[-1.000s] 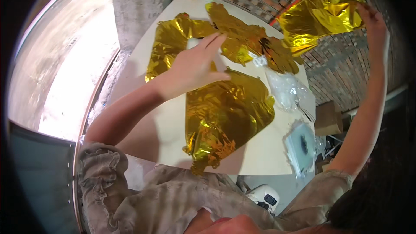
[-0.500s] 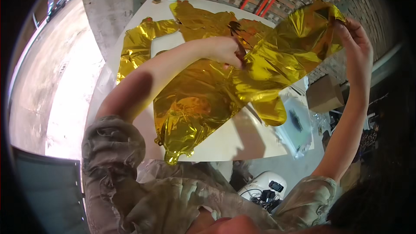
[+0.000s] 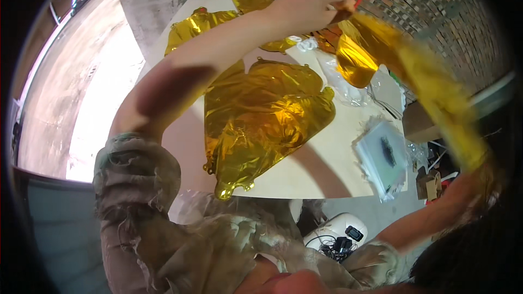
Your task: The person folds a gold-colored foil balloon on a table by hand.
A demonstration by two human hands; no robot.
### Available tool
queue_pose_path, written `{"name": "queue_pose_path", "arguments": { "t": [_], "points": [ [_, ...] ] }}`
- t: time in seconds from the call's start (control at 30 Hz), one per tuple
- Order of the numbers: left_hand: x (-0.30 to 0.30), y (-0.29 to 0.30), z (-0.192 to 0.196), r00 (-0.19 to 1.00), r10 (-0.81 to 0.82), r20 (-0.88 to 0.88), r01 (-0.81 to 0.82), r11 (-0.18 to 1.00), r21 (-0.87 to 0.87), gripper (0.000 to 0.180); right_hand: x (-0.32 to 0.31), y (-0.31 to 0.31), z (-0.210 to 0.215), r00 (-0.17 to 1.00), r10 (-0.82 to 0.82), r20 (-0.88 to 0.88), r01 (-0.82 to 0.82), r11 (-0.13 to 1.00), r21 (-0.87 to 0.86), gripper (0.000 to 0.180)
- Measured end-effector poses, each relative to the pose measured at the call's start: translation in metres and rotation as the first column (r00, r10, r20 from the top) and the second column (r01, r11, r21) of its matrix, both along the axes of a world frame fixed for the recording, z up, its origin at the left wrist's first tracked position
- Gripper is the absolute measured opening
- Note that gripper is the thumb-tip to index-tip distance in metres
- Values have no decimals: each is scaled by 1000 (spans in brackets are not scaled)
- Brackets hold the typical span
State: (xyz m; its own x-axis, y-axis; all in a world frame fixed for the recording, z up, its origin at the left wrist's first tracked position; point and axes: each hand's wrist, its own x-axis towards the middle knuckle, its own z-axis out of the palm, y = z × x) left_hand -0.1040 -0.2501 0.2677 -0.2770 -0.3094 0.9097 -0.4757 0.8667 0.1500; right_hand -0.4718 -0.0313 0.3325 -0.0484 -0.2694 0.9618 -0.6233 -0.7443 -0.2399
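1. nearest the camera, both forearms rise from frayed grey-brown sleeves [image 3: 163,223] at the lower edge.
2. the right hand [image 3: 482,177] is far out at the right rim, blurred behind the gold foil; its grip cannot be told, though the lower end of the foil strip meets it there.
3. a long gold foil balloon [image 3: 403,65], flat and uninflated, stretches in the air from the right hand up to the left hand, above the right side of the worktop and clear of it.
4. under it, on the pale worktop [image 3: 321,169], lies a large crumpled gold balloon [image 3: 261,120], its narrow tail hanging over the near edge.
5. just right of that, a clear plastic bag [image 3: 381,155] with a dark patch rests at the worktop's right edge.
6. the left hand [image 3: 310,2] is raised over the far half of the worktop, its grip pinched narrow on the upper end of the held balloon.
7. farther back, more gold balloons [image 3: 201,27] lie flat near a concrete pillar [image 3: 152,0] and a brick wall [image 3: 430,5].
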Motion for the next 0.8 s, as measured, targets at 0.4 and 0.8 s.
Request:
{"name": "queue_pose_path", "arguments": {
  "t": [0.4,0.8],
  "points": [
    [115,-22,-200,870,-108,480,-86,928,364,18,213,14,-250,624,514,-589,-254,846,468,22],
    [136,35,-191,889,123,442,-213,964,159,28,232,9,-261,627,556,-546,-262,810,524,23]
  ]
}}
